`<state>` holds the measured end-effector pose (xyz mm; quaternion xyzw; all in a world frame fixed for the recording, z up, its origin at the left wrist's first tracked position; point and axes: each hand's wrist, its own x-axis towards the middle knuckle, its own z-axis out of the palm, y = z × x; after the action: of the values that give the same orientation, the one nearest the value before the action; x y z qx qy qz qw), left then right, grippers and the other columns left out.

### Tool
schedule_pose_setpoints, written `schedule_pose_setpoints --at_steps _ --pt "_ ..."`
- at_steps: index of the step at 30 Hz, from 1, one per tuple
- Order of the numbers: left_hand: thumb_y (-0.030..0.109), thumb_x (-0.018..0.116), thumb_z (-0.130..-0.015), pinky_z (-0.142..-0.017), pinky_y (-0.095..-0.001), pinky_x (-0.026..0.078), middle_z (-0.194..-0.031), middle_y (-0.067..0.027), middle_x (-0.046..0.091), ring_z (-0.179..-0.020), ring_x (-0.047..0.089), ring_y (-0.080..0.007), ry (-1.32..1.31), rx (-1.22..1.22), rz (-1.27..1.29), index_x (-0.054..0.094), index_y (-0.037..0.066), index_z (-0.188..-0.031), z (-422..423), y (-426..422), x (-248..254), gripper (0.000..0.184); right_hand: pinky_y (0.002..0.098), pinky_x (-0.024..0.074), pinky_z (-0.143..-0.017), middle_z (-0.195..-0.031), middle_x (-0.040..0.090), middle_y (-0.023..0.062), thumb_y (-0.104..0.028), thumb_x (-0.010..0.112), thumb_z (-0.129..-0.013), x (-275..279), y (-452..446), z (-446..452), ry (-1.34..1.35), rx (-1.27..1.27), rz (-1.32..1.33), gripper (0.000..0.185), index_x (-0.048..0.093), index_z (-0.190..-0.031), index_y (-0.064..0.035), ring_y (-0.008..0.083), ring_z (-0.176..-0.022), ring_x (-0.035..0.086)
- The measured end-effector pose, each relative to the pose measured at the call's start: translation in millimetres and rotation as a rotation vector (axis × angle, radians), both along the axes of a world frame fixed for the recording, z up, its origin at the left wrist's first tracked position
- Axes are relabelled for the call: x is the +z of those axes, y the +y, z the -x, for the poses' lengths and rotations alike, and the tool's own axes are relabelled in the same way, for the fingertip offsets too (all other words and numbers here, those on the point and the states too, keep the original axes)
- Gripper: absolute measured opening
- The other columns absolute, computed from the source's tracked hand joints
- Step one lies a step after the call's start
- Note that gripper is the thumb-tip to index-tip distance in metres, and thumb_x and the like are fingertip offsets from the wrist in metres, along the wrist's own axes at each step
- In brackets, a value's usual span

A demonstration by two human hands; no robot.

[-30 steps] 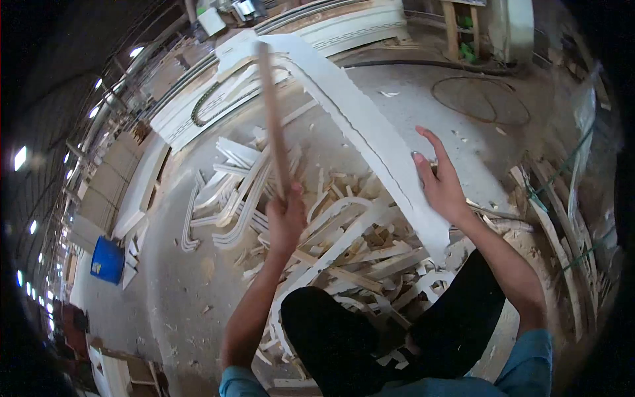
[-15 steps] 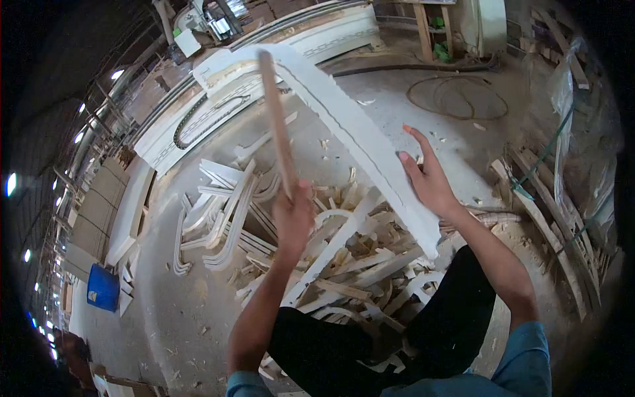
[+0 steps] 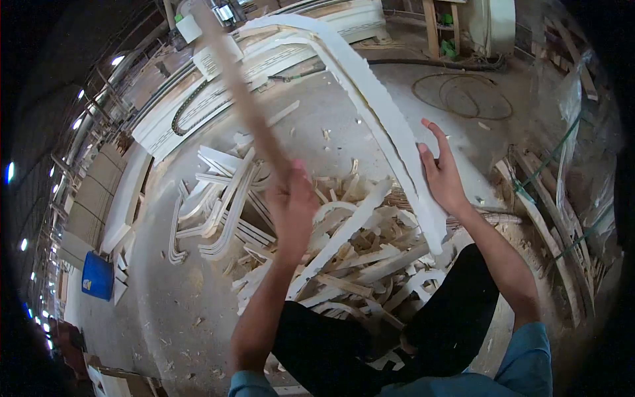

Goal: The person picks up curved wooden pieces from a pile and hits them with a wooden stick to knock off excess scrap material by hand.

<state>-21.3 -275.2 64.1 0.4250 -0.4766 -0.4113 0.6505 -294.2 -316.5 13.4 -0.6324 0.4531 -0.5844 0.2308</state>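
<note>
My left hand (image 3: 293,202) is closed round the lower end of a wooden stick (image 3: 241,92), which slants up and to the left and is smeared by motion. My right hand (image 3: 443,172) has its fingers apart, beside the lower part of a long white curved piece (image 3: 377,102); whether the palm touches it is hard to tell. A dark crack runs along that piece, and its top end bends to the left. Below it lies a heap of broken offcuts (image 3: 357,225).
Curved white mouldings (image 3: 225,198) are stacked left of the heap. A blue bucket (image 3: 98,274) stands at the far left. At the right lean long wooden strips (image 3: 546,228). A coiled hose (image 3: 463,96) lies on the floor, and white panels (image 3: 165,132) stand behind.
The stick has swung up and to the left, away from the white curved piece. That piece has shifted slightly to the right and up, with my right hand still beside it.
</note>
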Motion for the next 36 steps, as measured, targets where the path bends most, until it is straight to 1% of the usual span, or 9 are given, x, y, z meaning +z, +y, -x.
schedule_pose_setpoints --at_steps 4,6,10,16,20,23,28,33,36 --pt "0.035 0.059 -0.101 -0.045 -0.0245 0.03 -0.059 0.0041 0.047 -0.047 0.041 -0.0063 0.068 0.324 0.392 0.05 0.01 -0.074 -16.5 -29.8 -17.3 0.038 0.0266 0.0385 -0.059 -0.078 0.05 0.0026 -0.024 0.049 -0.106 5.3 -3.2 1.4 0.052 -0.032 0.009 0.052 0.03 -0.152 -0.0095 0.0082 -0.061 0.037" --pt "0.037 0.06 -0.1 -0.044 -0.0251 0.031 -0.059 0.0035 0.047 -0.045 0.041 -0.008 -0.854 0.186 -0.08 0.051 0.009 -0.074 -39.3 -44.9 -35.4 0.039 0.0255 0.0376 -0.059 -0.08 0.051 0.0028 -0.023 0.049 -0.106 10.7 -0.6 -1.8 0.007 0.013 -0.026 0.052 0.03 -0.152 -0.0096 0.0077 -0.062 0.036" --pt "0.037 0.061 -0.1 -0.04 -0.0256 0.03 -0.058 0.0053 0.042 -0.045 0.039 -0.0066 -0.013 -0.018 -0.446 0.051 0.011 -0.077 -29.7 -14.1 -11.7 0.036 0.0235 0.0342 -0.058 -0.08 0.049 0.0003 -0.021 0.049 -0.105 7.3 -1.0 -5.9 0.02 -0.009 0.023 0.053 0.029 -0.153 -0.0101 0.0067 -0.062 0.034" --pt "0.032 0.057 -0.102 -0.043 -0.025 0.029 -0.06 0.0051 0.043 -0.047 0.036 -0.0053 0.079 0.258 0.469 0.05 0.01 -0.077 -34.4 -15.0 3.5 0.034 0.0229 0.0324 -0.056 -0.08 0.048 -0.001 -0.018 0.05 -0.105 11.6 4.9 -8.0 -0.06 0.059 -0.014 0.053 0.03 -0.153 -0.0104 0.0056 -0.061 0.034" --pt "0.03 0.056 -0.102 -0.043 -0.0247 0.03 -0.058 0.0049 0.043 -0.046 0.037 -0.0048 -0.392 0.44 0.412 0.049 0.01 -0.076 -44.5 -46.9 -61.2 0.034 0.0239 0.0345 -0.058 -0.083 0.051 0.0005 -0.02 0.049 -0.105 9.8 3.5 -8.9 -0.013 0.095 -0.017 0.051 0.031 -0.152 -0.0095 0.0061 -0.062 0.036" --pt "0.029 0.056 -0.102 -0.041 -0.0249 0.031 -0.056 0.0041 0.044 -0.045 0.039 -0.0056 -0.396 0.149 -0.411 0.051 0.008 -0.075 -38.2 -27.8 -51.1 0.035 0.0243 0.0324 -0.058 -0.077 0.046 -0.0019 -0.022 0.048 -0.106 -0.9 -0.5 -7.0 0.145 0.062 -0.047 0.049 0.033 -0.151 -0.0097 0.0057 -0.062 0.033" --pt "0.032 0.056 -0.103 -0.042 -0.0272 0.031 -0.057 0.0037 0.045 -0.046 0.04 -0.0073 0.052 0.255 0.108 0.055 0.005 -0.074 -35.8 -11.2 -7.1 0.04 0.0275 0.0414 -0.09 -0.136 0.05 0.0099 -0.032 0.044 -0.108 -3.1 1.9 -17.3 0.069 0.104 -0.015 0.047 0.038 -0.149 -0.0104 0.0113 -0.095 0.049" --pt "0.032 0.056 -0.102 -0.052 -0.0328 0.04 -0.058 -0.0016 0.051 -0.053 0.05 -0.0134 -0.564 0.433 0.259 0.058 0.0 -0.08 -80.4 -52.0 -108.0 0.039 0.0271 0.042 -0.089 -0.119 0.057 0.0092 -0.034 0.045 -0.107 14.9 7.9 -24.1 -0.094 0.105 -0.153 0.045 0.042 -0.145 -0.0097 0.0123 -0.095 0.051" --pt "0.052 0.063 -0.092 -0.061 -0.0404 0.05 -0.062 -0.008 0.061 -0.059 0.062 -0.0254 -1.069 0.02 -0.517 0.064 -0.002 -0.084 -114.6 -45.9 -158.0 0.054 0.0257 0.0439 -0.081 -0.111 0.061 0.0077 -0.033 0.046 -0.107 31.9 15.8 -32.0 -0.122 0.082 -0.023 0.045 0.041 -0.146 -0.0101 0.0093 -0.087 0.052"
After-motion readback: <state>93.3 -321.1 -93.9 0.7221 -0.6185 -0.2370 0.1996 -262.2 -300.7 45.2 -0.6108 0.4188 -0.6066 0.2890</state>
